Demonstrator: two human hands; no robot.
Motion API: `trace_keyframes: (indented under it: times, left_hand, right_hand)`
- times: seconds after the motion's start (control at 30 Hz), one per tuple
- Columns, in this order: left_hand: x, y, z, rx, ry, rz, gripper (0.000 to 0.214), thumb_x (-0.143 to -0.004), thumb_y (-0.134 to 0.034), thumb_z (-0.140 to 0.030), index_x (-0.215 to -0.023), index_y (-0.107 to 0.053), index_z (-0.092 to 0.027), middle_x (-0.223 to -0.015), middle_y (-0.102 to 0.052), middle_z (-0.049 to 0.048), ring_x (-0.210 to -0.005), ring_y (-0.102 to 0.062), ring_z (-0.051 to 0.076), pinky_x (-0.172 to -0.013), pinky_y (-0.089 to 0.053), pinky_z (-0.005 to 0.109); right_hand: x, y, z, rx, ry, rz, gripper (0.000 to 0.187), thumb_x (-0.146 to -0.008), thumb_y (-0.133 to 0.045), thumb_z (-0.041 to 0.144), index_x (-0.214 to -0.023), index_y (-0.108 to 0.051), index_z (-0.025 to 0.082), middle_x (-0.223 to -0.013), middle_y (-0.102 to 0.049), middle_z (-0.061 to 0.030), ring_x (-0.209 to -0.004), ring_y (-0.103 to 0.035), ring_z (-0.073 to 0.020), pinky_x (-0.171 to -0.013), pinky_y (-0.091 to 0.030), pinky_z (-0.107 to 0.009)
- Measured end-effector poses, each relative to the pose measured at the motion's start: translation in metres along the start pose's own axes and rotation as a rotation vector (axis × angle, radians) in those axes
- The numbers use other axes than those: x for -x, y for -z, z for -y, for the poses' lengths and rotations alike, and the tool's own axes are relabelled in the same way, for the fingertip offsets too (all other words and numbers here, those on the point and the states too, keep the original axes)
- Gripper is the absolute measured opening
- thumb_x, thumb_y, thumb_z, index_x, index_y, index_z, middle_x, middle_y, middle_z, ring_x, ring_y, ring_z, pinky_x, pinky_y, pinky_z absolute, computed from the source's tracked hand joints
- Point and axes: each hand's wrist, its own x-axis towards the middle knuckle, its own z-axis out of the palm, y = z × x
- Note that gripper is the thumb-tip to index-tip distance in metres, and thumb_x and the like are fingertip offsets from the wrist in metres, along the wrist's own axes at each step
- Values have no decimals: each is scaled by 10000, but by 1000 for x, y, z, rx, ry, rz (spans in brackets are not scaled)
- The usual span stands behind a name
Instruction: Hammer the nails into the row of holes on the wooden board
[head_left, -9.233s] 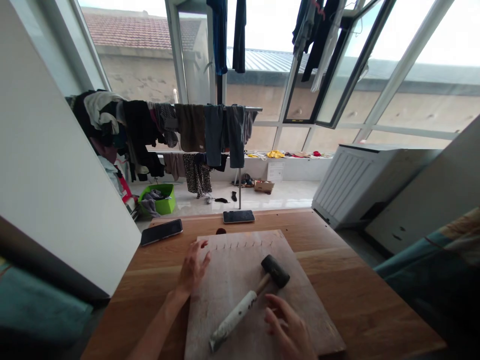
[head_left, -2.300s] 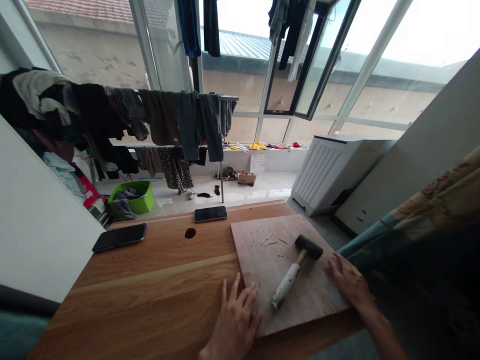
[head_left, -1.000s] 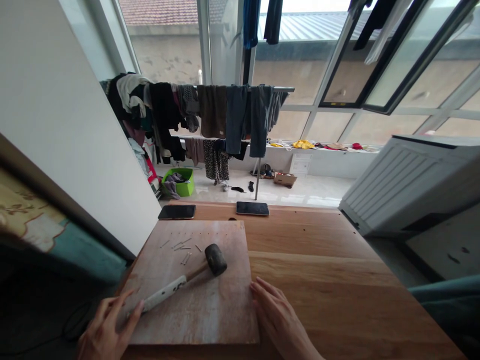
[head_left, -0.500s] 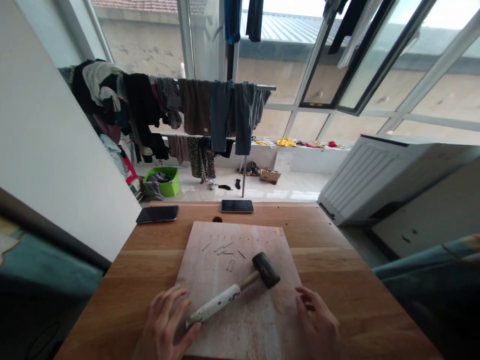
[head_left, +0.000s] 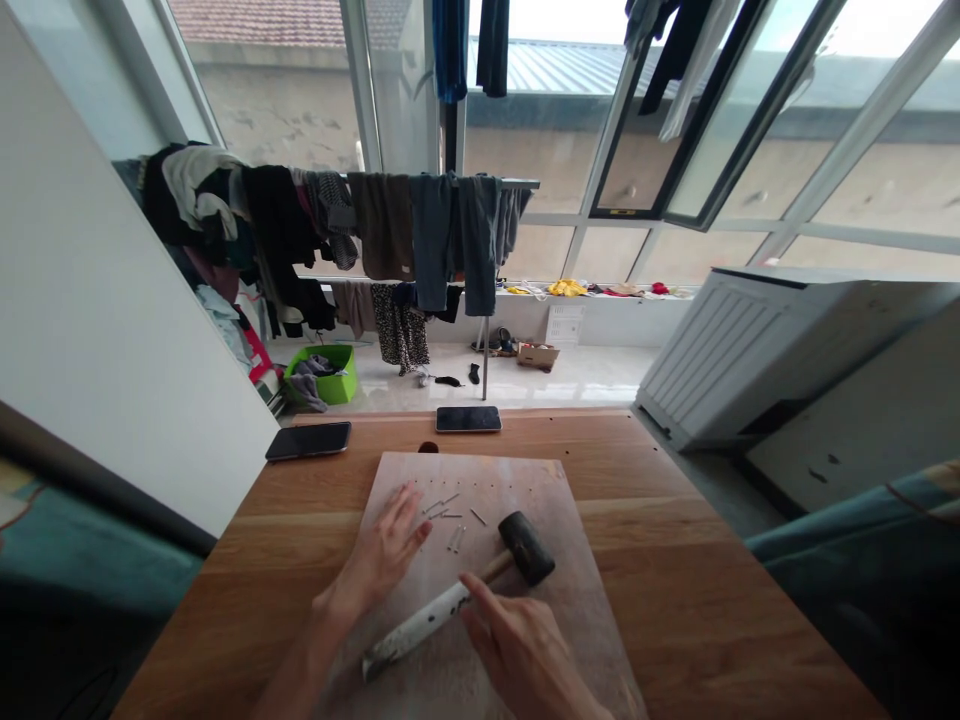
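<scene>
A pale wooden board [head_left: 555, 600] lies on the wooden table [head_left: 712, 600]. On it rests a mallet [head_left: 480, 585] with a black head and a paint-stained white handle, head pointing far right. Several loose nails [head_left: 450, 515] lie on the board's far part, near a row of small nail marks. My left hand [head_left: 386, 555] lies flat and open on the board, fingertips just short of the nails. My right hand [head_left: 525, 650] hovers open over the mallet's handle, the forefinger touching it or nearly so.
Two dark phones lie at the table's far edge, one at the left [head_left: 308, 440] and one in the middle [head_left: 469, 419]. Beyond stand a clothes rack [head_left: 420, 235], a green basket [head_left: 326, 375] and a white radiator cover [head_left: 750, 340].
The board was slid about the table and is now centred. My left hand moved from the handle's end up to the nails; my right hand came from the board's right edge to the handle.
</scene>
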Motion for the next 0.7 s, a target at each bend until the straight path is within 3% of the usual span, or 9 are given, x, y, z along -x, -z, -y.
trace_keyframes:
  times: [0.13,0.27,0.37,0.47,0.57,0.63,0.7]
  left_hand:
    - [-16,-17,-27,40,-209,127,512,-998,-410,-431,-1454,-404,-196,-1516,-420,123,-1434,-329,240,-1156,-361,476]
    - [-22,-24,-59,123,-300,236,485,-1012,-384,-413,-1440,-418,-189,-1510,-433,103,-1430,-340,213,-1173,-350,444]
    - [-25,-21,-70,194,-292,218,432,-1013,-397,-362,-1408,-458,-200,-1476,-480,104,-1400,-395,216,-1154,-385,435]
    - [-24,-12,-68,221,-236,129,364,-1002,-416,-305,-1344,-512,-224,-1407,-548,87,-1322,-491,204,-1102,-445,414]
    - [-21,-5,-56,115,-184,43,308,-975,-470,-310,-1249,-578,-218,-1316,-599,97,-1222,-559,218,-1056,-473,426]
    - [-18,-5,-45,-6,-182,-7,344,-960,-500,-365,-1257,-581,-211,-1360,-566,118,-1268,-519,258,-1093,-417,489]
    - [-14,-8,-33,-122,-198,-44,443,-955,-494,-434,-1333,-536,-205,-1451,-488,132,-1365,-416,301,-1145,-311,560]
  right_hand:
    - [-3,-17,8,107,-79,93,412,-970,-483,418,-1319,-573,218,-699,-764,-41,-605,-728,-237,-526,-451,-258]
    - [-6,-22,8,53,-244,59,330,-998,-404,427,-1114,-654,245,-684,-750,-40,-618,-728,-226,-535,-434,-240]
    - [-2,-22,5,-105,-343,0,314,-972,-444,474,-955,-666,253,-645,-720,-23,-595,-701,-202,-550,-442,-228]
    - [10,-20,-1,-430,-467,-32,323,-927,-498,514,-834,-631,234,-595,-671,-7,-567,-661,-184,-559,-486,-235]
    - [25,-16,-11,-830,-563,-128,284,-897,-519,502,-979,-573,235,-786,-700,-31,-722,-691,-208,-536,-551,-250]
    - [34,-12,-19,-934,-602,-202,346,-870,-551,464,-1133,-500,245,-926,-682,-54,-826,-692,-229,-513,-582,-269]
    - [39,-6,-27,-880,-638,-217,378,-864,-558,417,-1186,-453,249,-1007,-655,-74,-853,-689,-230,-489,-586,-265]
